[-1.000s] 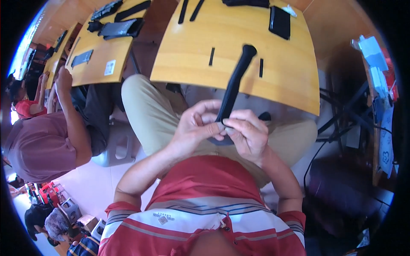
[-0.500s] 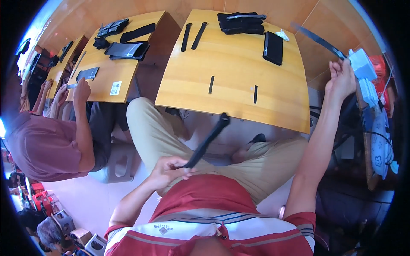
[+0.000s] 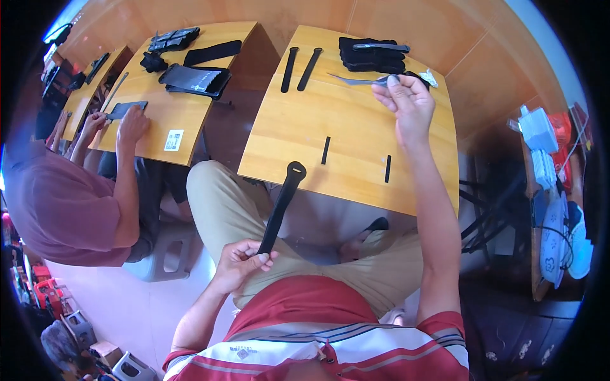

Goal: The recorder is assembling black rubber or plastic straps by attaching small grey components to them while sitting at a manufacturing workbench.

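My left hand [image 3: 240, 263] is closed on one end of a black strap [image 3: 279, 206], which points up and away in front of the table's near edge. Its far end is rounded and has a slot. Over the back right of the table, my right hand [image 3: 410, 105] pinches a thin dark grey strip [image 3: 352, 80] whose free end points left. Two similar black straps, a left one [image 3: 290, 70] and a right one [image 3: 309, 68], lie at the back left. Two short black strips, one left [image 3: 325, 150] and one right [image 3: 387, 169], lie nearer me.
A stack of black fabric pieces [image 3: 372, 57] and crumpled white paper [image 3: 427, 79] sit at the table's back. On the right, a shelf [image 3: 539, 254] holds white boxes. At the left table [image 3: 159, 143], a co-worker [image 3: 70, 203] handles a grey flat piece.
My right hand has swung left from the shelf side to above the table, carrying the grey strip. The black strap in my left hand has tilted more upright. My view has shifted slightly.
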The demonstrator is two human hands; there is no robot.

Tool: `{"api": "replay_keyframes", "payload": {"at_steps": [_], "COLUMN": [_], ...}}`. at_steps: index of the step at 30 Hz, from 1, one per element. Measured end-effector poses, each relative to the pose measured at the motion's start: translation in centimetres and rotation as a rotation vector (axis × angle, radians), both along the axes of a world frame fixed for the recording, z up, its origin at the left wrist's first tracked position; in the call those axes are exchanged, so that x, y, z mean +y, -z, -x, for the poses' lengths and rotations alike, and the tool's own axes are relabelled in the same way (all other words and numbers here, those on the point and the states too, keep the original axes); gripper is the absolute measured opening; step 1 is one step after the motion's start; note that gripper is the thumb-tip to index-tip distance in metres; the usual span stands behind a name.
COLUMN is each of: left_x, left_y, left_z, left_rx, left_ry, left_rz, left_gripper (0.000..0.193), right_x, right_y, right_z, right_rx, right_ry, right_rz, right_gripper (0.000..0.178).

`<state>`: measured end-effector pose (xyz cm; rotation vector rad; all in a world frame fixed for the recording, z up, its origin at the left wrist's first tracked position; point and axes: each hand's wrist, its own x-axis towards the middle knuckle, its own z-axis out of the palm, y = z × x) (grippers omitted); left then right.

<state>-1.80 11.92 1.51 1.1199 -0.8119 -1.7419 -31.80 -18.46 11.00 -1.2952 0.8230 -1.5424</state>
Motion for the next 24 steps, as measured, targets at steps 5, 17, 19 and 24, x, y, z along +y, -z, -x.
{"api": "replay_keyframes", "payload": {"at_steps": [5,17,19,24], "left_x": [-1.3,-3.6,-3.8,-4.1], "left_y": [0.3,2.2,2.7,3.0], "left_z": [-0.9,-2.2,-2.3,-2.3], "left_rx": [0.004,0.02,0.029,0.046], "left_ry": [-0.008,-0.006,-0.002,-0.002], "left_rz": [0.039,0.008,0.013,-0.005], "left_gripper": [0.019,0.017,0.017,0.017], "right_x": [-0.5,-3.7,-4.2,-5.5], "right_y": [1.1,7.7,8.7,10.0], "right_z": [-3.1,-5.8,-6.0,-6.4], "right_rx": [0.078,0.34,0.368,0.52], "right_ry": [-0.033,0.073,0.072,0.09], "right_rz": [-0.004,0.054,0.068,0.114], "right_gripper": [0.017,0.013,0.013,0.014]}}
